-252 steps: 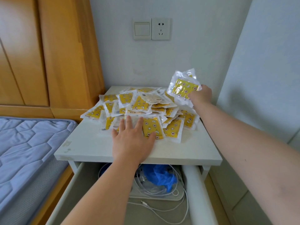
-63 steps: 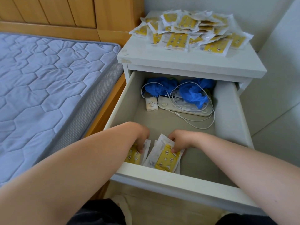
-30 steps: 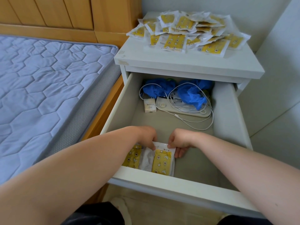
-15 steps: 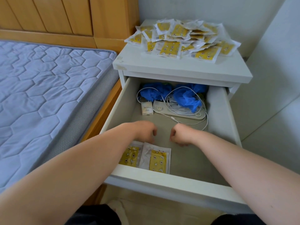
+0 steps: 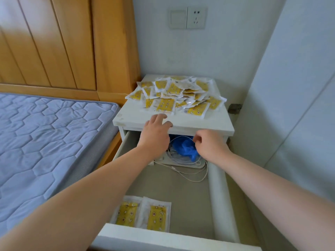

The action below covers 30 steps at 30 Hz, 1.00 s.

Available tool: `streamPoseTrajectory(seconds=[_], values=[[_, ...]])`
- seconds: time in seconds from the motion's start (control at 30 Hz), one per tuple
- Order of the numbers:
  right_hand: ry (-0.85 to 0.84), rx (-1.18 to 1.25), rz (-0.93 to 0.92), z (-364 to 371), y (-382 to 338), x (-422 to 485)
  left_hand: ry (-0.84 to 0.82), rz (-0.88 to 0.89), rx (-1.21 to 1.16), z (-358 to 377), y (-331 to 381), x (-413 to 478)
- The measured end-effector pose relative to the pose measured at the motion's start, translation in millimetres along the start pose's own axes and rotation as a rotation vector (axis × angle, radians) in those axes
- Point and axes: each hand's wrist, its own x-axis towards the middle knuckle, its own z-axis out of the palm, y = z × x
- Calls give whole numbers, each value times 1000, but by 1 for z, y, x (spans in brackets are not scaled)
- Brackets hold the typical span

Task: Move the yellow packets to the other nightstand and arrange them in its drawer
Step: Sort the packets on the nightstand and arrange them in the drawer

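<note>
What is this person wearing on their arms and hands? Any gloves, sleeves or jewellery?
Nothing that shows. The left hand and right hand are bare, with no gloves and no rings visible. The left forearm and right forearm are uncovered right to the picture's edge: no sleeve, watch, bracelet or strap appears at either wrist.

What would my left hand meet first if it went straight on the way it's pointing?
Probably the front yellow packet of the pile on the nightstand top; your left hand points at it, fingertips just short. Depth is unclear.
</note>
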Motion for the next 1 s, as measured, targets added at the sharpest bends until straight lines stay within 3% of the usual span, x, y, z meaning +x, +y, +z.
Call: streamPoseTrajectory(seconds=[0.1,0.2,0.33,0.5,0.73,0.87,1.0], values=[[147,15,-70,-22,4,12,27,-44,78,-5,2,28],[159,8,-56,-32,12,29,-71,-127,107,-1,-3,59],[133,137,114,-30,27,53,-187,-167,120,14,-15,86],[198,336,281,-31,44,93,-194,-110,96,28,-26,94],[490,281,470,-25,52,146,-205,-127,96,33,-29,99],[407,256,664,-26,54,162,-186,-120,85,35,-30,101],[380,297,699,-26,58,163,-143,-109,65,35,-31,100]])
